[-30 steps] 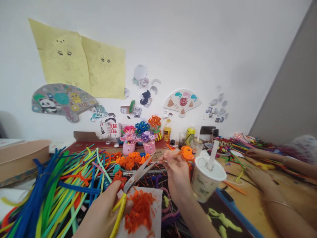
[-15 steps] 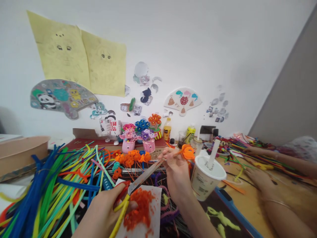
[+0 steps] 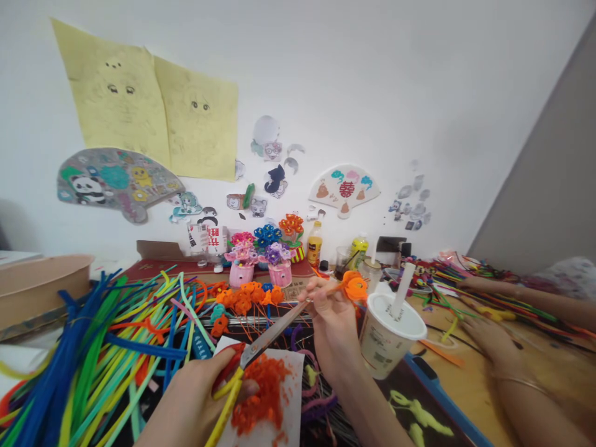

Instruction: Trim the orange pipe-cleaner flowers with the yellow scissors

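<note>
My left hand [image 3: 195, 388] is wrapped round the red and yellow handles of a pair of scissors [image 3: 270, 334]. The long blades point up and right, their tips reaching my right hand's fingers. In the fingers of my right hand [image 3: 333, 329] an orange pipe-cleaner flower [image 3: 355, 285] is pinched by its stem, its head facing right. Below the blades lies a white sheet [image 3: 293, 397] with a pile of orange fuzz clippings [image 3: 263, 391] on it. More orange flowers [image 3: 246, 297] on thin stems lie behind the scissors.
Many coloured pipe cleaners [image 3: 112, 354] cover the left side. A lidded cup [image 3: 388, 341] with a straw stands close by my right hand. Potted pipe-cleaner flowers [image 3: 242, 264] and a juice bottle [image 3: 315, 245] line the back. At right, another person's hands [image 3: 484, 335] rest near pipe cleaners.
Almost nothing differs. The orange flower has turned slightly in my right hand; the scissors stay in my left hand with their tips at the right fingers.
</note>
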Available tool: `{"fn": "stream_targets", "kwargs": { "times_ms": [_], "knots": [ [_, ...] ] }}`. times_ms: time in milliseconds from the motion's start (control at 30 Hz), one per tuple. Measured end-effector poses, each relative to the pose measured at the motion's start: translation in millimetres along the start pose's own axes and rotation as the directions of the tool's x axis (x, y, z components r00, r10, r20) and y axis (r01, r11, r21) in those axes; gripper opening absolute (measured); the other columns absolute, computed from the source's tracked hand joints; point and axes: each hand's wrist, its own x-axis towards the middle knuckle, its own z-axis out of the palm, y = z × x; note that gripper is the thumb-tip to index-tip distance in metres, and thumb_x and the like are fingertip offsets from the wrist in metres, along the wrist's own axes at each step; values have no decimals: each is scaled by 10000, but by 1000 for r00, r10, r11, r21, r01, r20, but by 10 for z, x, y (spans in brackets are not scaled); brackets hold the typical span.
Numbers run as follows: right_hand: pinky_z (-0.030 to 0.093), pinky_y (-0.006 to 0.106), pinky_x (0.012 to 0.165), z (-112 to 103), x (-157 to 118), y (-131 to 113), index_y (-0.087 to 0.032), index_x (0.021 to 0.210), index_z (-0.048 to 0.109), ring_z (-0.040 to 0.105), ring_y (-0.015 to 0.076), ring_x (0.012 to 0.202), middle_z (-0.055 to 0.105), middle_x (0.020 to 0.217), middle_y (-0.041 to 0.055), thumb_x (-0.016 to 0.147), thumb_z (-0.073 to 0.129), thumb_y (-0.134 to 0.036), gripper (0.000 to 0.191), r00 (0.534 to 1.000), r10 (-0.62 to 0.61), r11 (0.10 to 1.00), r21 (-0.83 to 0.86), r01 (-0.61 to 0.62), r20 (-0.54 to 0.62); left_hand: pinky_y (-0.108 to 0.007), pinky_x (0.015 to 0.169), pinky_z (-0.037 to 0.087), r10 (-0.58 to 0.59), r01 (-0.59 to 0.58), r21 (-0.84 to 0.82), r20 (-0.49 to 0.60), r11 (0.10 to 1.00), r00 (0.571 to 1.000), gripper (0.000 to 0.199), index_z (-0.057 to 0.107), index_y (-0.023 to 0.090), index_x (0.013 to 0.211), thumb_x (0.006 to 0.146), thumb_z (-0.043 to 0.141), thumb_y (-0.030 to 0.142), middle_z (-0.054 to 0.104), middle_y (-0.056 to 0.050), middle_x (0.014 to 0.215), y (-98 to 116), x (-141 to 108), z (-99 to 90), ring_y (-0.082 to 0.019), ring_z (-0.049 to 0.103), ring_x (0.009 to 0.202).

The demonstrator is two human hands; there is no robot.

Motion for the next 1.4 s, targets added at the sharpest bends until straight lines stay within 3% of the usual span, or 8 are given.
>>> {"fn": "stream_targets", "kwargs": {
  "times_ms": [533,733,867,1033,1100,1167,1300,1400],
  "knots": [
    [494,205,660,41,13,-31,-193,630,644,594,96,630,623,709,-41,573,872,-321,268,999,11,1000,25,-10,-31,-223,492,356,16,-23,-180,-38,983,999,295,475,244,585,725,483,503,554,25,406,-164,52,126,-204,612,448],
    [479,226,659,-43,48,2,-191,620,632,578,108,635,629,664,-37,608,849,-334,260,991,34,999,4,-34,-128,-192,392,324,-55,12,-319,-126,948,990,292,549,229,575,711,555,487,561,35,456,-162,36,109,-137,506,397],
    [422,196,537,-63,43,33,-178,601,601,495,80,530,597,610,-42,596,848,-366,310,987,64,997,-39,-70,-144,-185,319,240,-181,85,-590,-106,803,978,425,546,205,553,689,572,607,542,47,436,-88,39,112,-70,348,294],
    [318,175,415,-15,-51,125,-167,555,544,407,61,453,553,552,-43,602,840,-401,380,987,139,982,-118,-147,-75,-158,339,200,-174,1,-817,-122,576,977,515,593,164,546,689,585,659,403,81,264,27,8,157,-25,278,235],
    [311,175,405,9,-104,178,-169,552,544,400,61,447,539,538,-45,629,829,-388,367,991,132,980,-143,-136,-39,-154,341,237,-167,1,-845,-105,534,980,533,622,155,619,692,569,680,535,48,353,69,-13,177,-16,314,234],
    [318,179,407,29,-154,223,-173,567,561,411,68,456,532,545,-46,661,814,-358,328,995,94,983,-160,-91,15,-163,321,258,-158,10,-868,-79,496,984,552,623,159,653,687,550,706,606,25,430,100,-31,198,-20,334,228],
    [377,202,468,33,-216,243,-186,601,619,471,89,514,552,584,-39,717,782,-277,220,985,-37,974,-215,73,167,-157,317,240,-128,13,-901,-48,434,991,533,573,159,505,719,580,647,382,79,242,122,-49,221,-20,280,210],
    [446,239,588,-4,-209,188,-209,661,693,560,131,648,621,654,-12,721,777,-199,104,936,-58,947,-278,162,346,-148,301,207,-129,0,-924,-53,382,990,509,547,166,472,711,614,611,325,95,230,107,-42,178,-16,261,214]
  ]
}}
